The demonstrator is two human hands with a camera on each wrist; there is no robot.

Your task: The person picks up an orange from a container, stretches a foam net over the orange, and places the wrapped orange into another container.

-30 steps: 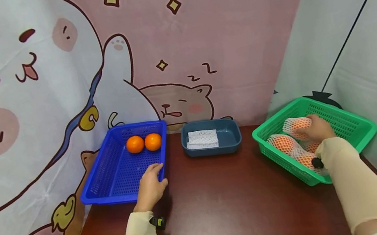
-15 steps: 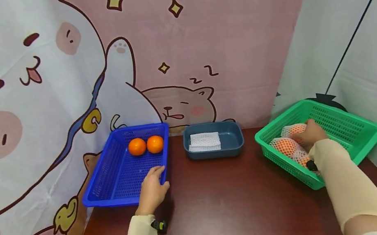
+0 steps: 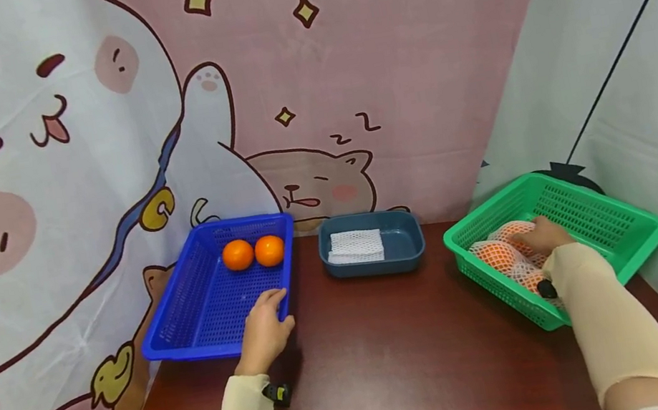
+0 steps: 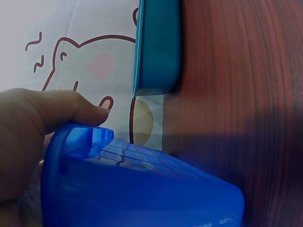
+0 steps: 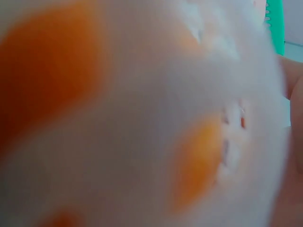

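Note:
On the right side of the blue basket, my left hand grips the rim. The left wrist view has the thumb of that hand over the rim of the basket. Inside the green basket, my right hand holds an orange in white netting, among several other netted oranges. Netting and orange fill most of the right wrist view, blurred, with part of the hand at its right edge.
Two bare oranges sit at the back of the blue basket. Between the baskets, a dark blue-grey tray bears folded white netting. A patterned curtain hangs behind the brown table.
Within the green basket, my right hand and the netted orange at its fingers have shifted slightly left and nearer. The left hand has stayed at the blue rim. The head view has tilted slightly.

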